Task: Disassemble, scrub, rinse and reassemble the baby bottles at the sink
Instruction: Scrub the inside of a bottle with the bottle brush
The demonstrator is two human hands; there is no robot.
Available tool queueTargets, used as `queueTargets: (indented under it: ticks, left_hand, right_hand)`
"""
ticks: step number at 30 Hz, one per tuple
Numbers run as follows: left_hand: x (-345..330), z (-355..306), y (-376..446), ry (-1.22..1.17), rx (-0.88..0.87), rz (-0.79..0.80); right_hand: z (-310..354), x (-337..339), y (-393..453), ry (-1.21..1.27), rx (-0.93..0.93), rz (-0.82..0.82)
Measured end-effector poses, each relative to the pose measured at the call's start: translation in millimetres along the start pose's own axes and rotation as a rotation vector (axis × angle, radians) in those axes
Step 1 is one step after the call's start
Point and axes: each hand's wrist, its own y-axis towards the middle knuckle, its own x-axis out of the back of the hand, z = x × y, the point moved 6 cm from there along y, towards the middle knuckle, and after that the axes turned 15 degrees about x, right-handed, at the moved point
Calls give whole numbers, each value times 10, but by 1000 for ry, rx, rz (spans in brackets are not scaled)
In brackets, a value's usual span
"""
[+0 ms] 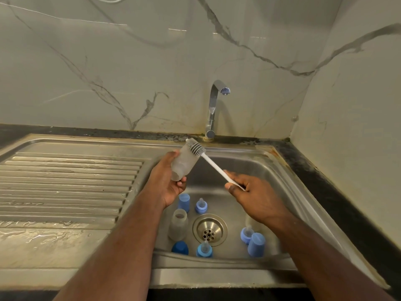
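Note:
My left hand [167, 183] grips a clear, cloudy baby bottle [184, 164] over the left side of the sink basin, tilted with its base up and to the right. My right hand [249, 192] holds the white handle of a bottle brush [196, 149], whose grey silicone head lies against the bottle's base end. In the basin lie another clear bottle [179, 224], several blue caps such as a light blue cap [184, 202] and a dark blue cap [180, 247], and blue rings with teats [201, 205] [204, 250] [247, 234].
The steel sink [288, 170] has a round drain [209, 230] in the middle. A chrome tap [213, 109] stands behind it with no water running. A wet ribbed drainboard [65, 187] stretches to the left. Marble wall tiles rise behind and at the right.

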Motion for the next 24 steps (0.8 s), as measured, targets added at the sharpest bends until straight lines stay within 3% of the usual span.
queueTargets:
  ticks: [11,15,24]
  left_hand:
    - [-29,17,-51,56,-18,4]
    - [-110,13,-136,-28,-28,101]
    - [-154,3,-157,105,-105,79]
  right_hand:
    - [-5,-6,-39,24,9,-1]
    - [-45,-9,-10,-20,-19,5]
    - [-66,18,3,-28,-38,-16]
